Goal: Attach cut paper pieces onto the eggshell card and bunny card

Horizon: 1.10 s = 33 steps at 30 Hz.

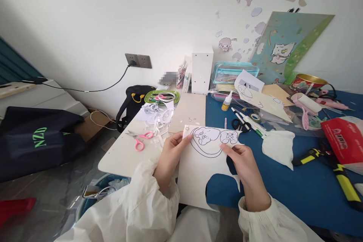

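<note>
Between my two hands is a sheet of white paper (193, 174) with cartoon outlines drawn in black along its top part. Pieces have been cut out of its right and lower right side, leaving curved gaps. My left hand (172, 155) pinches the left edge, thumb on top. At the right edge my right hand (241, 162) grips the paper beside a small bear-like drawing. The sheet is held over the table's front edge. Pink-handled scissors (140, 140) lie to the left of it, and black-handled scissors (241, 124) lie just beyond its top right corner.
Paper scraps (157, 115) heap near a green tray (170, 98). A glue bottle (227, 101), a white cloth-like piece (278, 147), yellow-and-black pliers (346, 187), a red packet (340, 136) and a pink lint roller (304, 107) are on the blue mat. A bin (93, 193) stands below the left edge.
</note>
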Each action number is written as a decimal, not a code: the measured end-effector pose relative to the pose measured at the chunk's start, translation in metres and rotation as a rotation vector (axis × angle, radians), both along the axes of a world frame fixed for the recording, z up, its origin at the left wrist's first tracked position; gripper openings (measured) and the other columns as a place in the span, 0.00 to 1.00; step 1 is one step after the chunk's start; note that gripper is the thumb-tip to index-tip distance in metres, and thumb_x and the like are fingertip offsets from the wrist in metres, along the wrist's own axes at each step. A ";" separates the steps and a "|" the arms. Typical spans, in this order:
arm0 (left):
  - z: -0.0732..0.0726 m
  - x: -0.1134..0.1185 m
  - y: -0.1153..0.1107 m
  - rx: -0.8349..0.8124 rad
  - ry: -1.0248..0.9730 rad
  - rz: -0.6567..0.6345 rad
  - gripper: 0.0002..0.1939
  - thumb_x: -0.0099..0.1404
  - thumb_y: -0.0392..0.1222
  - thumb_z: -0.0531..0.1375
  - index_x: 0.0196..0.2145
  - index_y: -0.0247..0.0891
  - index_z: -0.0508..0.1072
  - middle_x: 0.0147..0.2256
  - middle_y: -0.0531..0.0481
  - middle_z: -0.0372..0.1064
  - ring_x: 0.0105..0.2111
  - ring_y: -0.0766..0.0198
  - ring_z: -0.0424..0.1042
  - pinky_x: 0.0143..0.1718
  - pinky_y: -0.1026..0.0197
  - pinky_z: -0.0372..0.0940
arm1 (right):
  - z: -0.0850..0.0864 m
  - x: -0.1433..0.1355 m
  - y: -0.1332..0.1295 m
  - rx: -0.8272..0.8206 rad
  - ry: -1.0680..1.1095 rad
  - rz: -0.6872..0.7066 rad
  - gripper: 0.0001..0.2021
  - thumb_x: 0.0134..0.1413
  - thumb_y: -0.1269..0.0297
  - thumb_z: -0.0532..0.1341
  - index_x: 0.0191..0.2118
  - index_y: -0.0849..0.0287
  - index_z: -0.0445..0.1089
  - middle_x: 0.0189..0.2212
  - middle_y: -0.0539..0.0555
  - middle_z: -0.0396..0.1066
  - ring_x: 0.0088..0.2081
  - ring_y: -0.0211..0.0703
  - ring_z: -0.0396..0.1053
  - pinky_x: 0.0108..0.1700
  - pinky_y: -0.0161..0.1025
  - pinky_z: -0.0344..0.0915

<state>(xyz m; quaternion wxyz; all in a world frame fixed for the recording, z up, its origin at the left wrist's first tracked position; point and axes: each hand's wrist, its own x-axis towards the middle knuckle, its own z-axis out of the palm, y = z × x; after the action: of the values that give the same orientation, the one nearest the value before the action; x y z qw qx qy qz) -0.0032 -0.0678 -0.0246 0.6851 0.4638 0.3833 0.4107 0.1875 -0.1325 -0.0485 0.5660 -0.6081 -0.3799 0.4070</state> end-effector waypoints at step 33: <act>0.001 0.006 0.002 0.005 0.125 0.107 0.17 0.58 0.53 0.63 0.24 0.35 0.71 0.22 0.54 0.64 0.23 0.69 0.62 0.23 0.67 0.57 | 0.000 0.000 -0.004 -0.061 -0.117 0.074 0.18 0.46 0.49 0.66 0.21 0.59 0.70 0.18 0.52 0.65 0.24 0.42 0.64 0.27 0.38 0.62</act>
<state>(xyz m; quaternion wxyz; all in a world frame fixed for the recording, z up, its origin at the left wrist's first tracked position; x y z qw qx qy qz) 0.0032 -0.0656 -0.0235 0.6359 0.4689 0.4486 0.4178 0.1871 -0.1367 -0.0484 0.5086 -0.6331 -0.4220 0.4029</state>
